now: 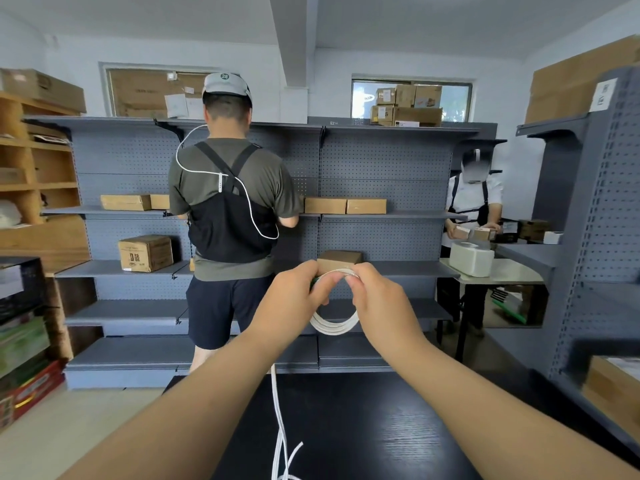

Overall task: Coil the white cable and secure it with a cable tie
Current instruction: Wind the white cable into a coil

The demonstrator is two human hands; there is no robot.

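the left hand (296,289) grips the top of the coil, fingers curled round the white cable (333,326). a green bit (314,280) shows by its knuckles, perhaps the tie, but it is too small to tell. a few loops hang between the hands, above the black tabletop (363,427). the right hand (377,299) pinches the same top. a loose length runs down onto the tabletop, so i judge the coiling partly done, with the tying left.

Grey pegboard shelving (381,168) lines pale walls (498,91) beneath two high windows (453,98).
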